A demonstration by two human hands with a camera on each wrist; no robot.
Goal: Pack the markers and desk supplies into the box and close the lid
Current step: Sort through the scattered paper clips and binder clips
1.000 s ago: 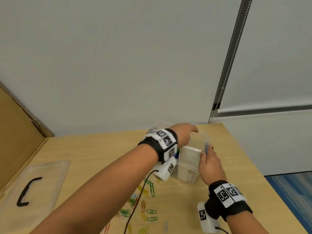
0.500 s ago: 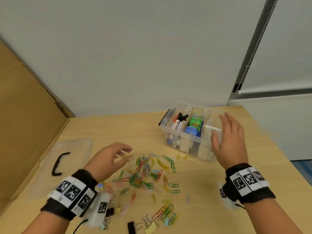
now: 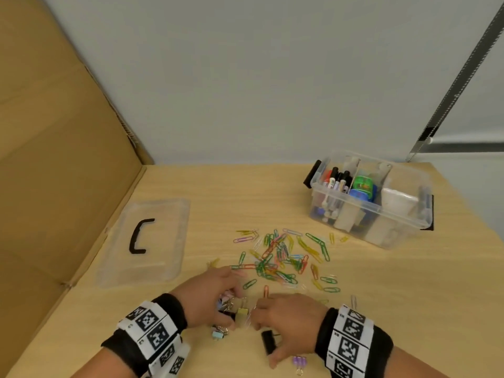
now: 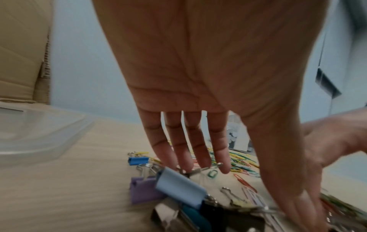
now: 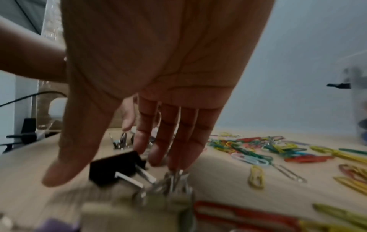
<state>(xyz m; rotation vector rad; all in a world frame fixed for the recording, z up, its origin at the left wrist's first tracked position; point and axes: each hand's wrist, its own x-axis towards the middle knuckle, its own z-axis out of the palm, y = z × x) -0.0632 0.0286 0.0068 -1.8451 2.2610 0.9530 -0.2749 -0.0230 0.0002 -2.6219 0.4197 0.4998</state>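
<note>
A clear plastic box (image 3: 403, 214) stands at the back right of the desk, holding markers (image 3: 336, 184), a green and blue item and white pieces between dividers. Its clear lid (image 3: 163, 241) with a black handle lies flat at the left. Colored paper clips (image 3: 283, 257) are strewn mid-desk. Binder clips (image 3: 241, 317) lie near the front edge, between my hands. My left hand (image 3: 231, 304) reaches down with straight fingers (image 4: 198, 153) over a light blue binder clip (image 4: 180, 186). My right hand (image 3: 263, 331) touches wire handles with straight fingers (image 5: 178, 141) beside a black binder clip (image 5: 115, 166).
A cardboard panel (image 3: 54, 159) walls off the left side of the wooden desk (image 3: 409, 296). A grey wall stands behind. A purple binder clip (image 3: 298, 361) lies just right of my right thumb, and a small blue one (image 3: 218, 334) lies under my left hand.
Both hands have left the box and come down to the binder clips at the near edge. The view has tilted down and left, so the box now sits far right.
</note>
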